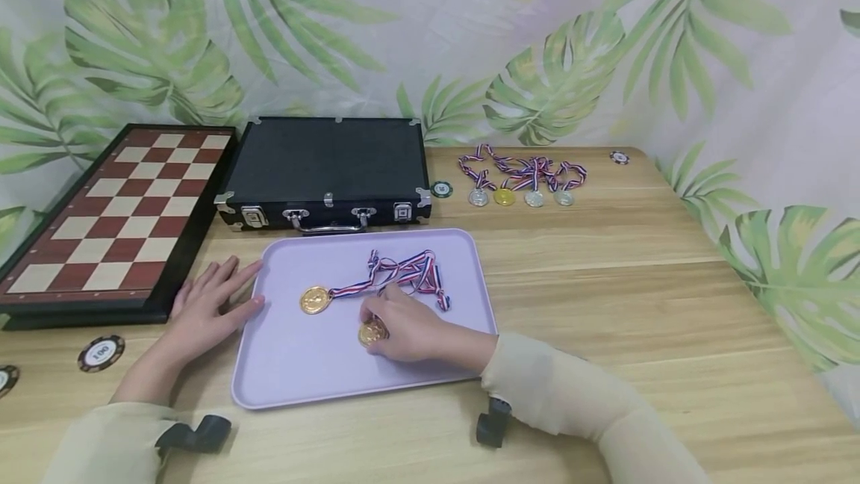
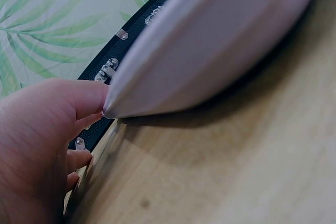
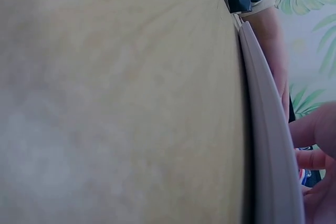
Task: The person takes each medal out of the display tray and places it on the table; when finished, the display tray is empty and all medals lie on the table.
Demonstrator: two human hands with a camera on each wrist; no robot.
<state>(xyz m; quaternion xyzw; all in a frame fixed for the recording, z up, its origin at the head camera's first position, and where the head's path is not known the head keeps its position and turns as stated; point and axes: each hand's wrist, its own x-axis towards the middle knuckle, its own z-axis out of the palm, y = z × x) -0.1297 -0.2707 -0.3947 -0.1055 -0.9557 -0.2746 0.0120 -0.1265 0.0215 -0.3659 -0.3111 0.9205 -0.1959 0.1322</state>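
A lavender tray lies on the table, its wall seen close up in both wrist views. My right hand is over the tray's middle, thumb and fingers pinching a gold medal by its edge. Another gold medal lies flat to the left, its striped ribbon running right. More red, white and blue ribbon bunches behind my right hand, which partly hides it. My left hand rests at the tray's left side with fingers spread; in the left wrist view its thumb is at the tray's rim.
Behind the tray stands a black case with metal latches. A checkered board is at the left, close to my left fingers. Several ribboned medals lie at the back right. Poker chips are scattered around the table.
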